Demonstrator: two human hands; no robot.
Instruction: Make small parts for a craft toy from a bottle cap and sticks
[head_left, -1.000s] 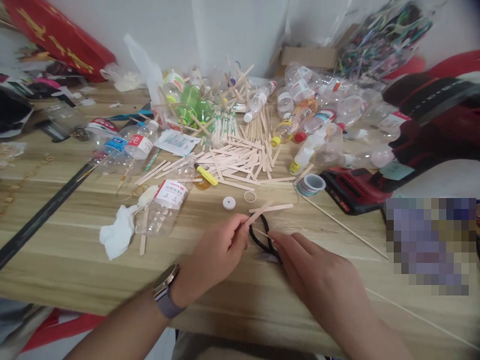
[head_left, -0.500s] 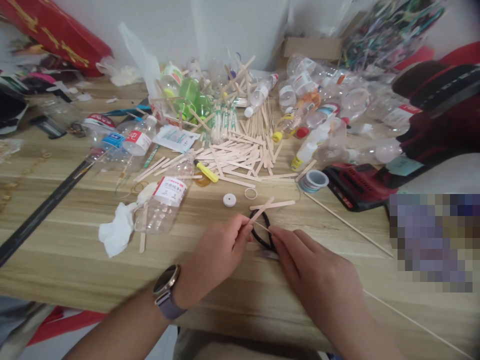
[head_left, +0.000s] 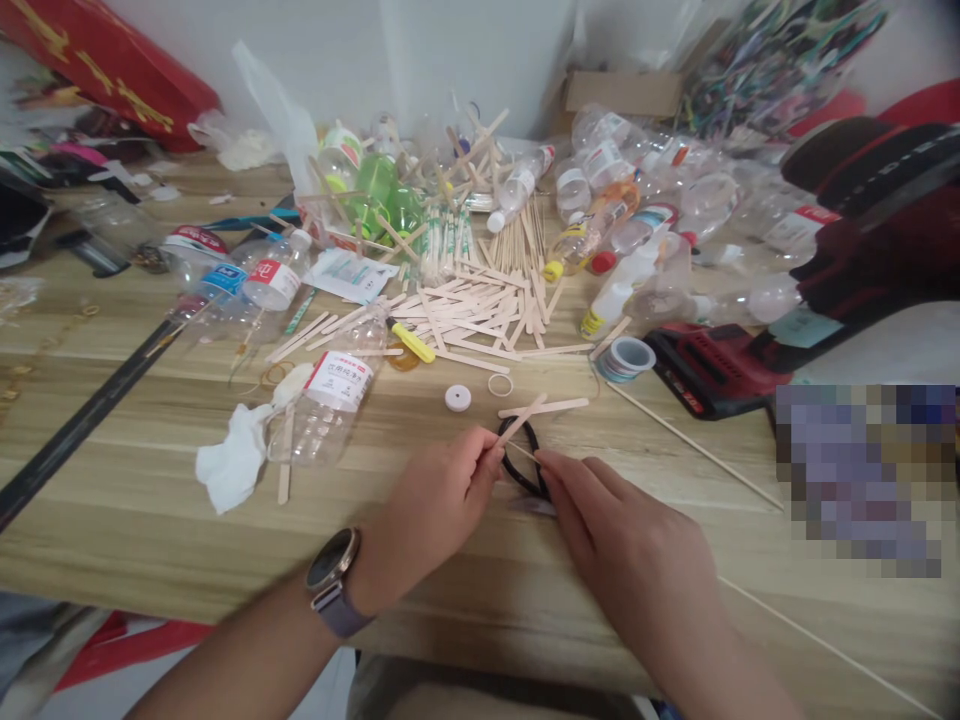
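My left hand [head_left: 442, 500], with a watch [head_left: 334, 575] on its wrist, pinches a flat wooden stick [head_left: 523, 419] that slants up to the right. Fingers closed, my right hand [head_left: 637, 530] pinches a thin pale strand or thin stick [head_left: 523, 453] that runs across to the left fingertips. Beneath the fingertips lies a black loop [head_left: 531, 437], perhaps scissor handles, partly hidden by my hands. Another flat stick [head_left: 559, 407] rests just beyond it. A white round cap [head_left: 457, 398] and a pale ring [head_left: 500, 384] lie beyond my left hand.
Several wooden sticks [head_left: 480, 320] are heaped mid-table [head_left: 420, 640]. A clear bottle [head_left: 322, 410] lies left, near a crumpled tissue [head_left: 232, 460]. At right are a tape roll [head_left: 628, 358], a red-black power tool [head_left: 720, 370] and a long thin stick [head_left: 697, 450]. Bottles crowd the back.
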